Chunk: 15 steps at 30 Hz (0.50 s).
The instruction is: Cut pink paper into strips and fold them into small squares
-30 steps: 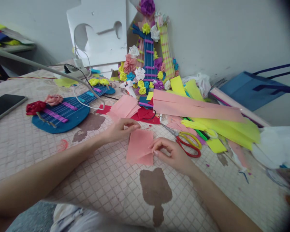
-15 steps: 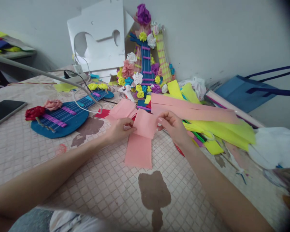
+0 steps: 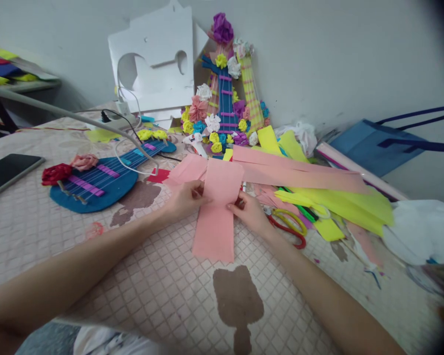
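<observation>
A long pink paper strip (image 3: 216, 212) lies stretched out on the quilted table cover (image 3: 151, 276) in front of me. My left hand (image 3: 185, 199) pinches its left edge near the middle. My right hand (image 3: 247, 212) pinches the right edge opposite. Both hands are closed on the paper. Red-and-yellow scissors (image 3: 288, 224) lie just right of my right hand.
A blue felt guitar (image 3: 103, 180) with paper roses lies at left, a dark phone (image 3: 7, 170) further left. Decorated guitars (image 3: 225, 93) lean on the wall beside a white foam block (image 3: 155, 64). Pink (image 3: 292, 170) and yellow paper sheets (image 3: 348, 199) and a blue bag (image 3: 377, 143) fill the right.
The folded pink paper was lifted and unfolded into a long strip, now laid flat. My right hand rose with one end, then came back down to the strip's right edge.
</observation>
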Motion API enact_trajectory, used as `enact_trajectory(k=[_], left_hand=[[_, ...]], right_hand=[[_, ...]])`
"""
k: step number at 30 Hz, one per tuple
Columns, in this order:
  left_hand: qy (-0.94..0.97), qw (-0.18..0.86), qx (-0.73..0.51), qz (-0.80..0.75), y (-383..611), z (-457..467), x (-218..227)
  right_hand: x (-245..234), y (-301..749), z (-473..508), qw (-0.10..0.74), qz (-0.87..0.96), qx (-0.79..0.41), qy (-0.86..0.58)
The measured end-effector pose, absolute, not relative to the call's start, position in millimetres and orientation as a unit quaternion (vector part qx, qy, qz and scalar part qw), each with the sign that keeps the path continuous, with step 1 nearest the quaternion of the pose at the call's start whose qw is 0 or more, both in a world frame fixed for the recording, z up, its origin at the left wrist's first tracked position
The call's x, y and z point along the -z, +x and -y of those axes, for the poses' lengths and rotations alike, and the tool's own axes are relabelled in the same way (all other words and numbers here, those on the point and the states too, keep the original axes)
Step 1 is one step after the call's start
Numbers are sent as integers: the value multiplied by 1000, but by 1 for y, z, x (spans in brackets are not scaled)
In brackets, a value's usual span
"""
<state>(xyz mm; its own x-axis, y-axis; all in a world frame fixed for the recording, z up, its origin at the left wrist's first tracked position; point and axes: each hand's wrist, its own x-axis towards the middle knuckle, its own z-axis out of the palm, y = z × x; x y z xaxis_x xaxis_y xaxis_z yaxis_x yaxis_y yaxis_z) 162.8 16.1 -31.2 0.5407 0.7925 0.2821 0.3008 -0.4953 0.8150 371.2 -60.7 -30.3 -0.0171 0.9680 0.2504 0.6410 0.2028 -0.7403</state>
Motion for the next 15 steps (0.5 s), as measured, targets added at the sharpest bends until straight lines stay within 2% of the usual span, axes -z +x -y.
enact_trajectory(k=[4,15], left_hand=[[831,299,-317,-347,161,-17,34],[861,220,-335,-314,159,-19,46]], right_hand=[[30,371,58,368,690,-197,-591],[32,374,57,333,736,-134,-574]])
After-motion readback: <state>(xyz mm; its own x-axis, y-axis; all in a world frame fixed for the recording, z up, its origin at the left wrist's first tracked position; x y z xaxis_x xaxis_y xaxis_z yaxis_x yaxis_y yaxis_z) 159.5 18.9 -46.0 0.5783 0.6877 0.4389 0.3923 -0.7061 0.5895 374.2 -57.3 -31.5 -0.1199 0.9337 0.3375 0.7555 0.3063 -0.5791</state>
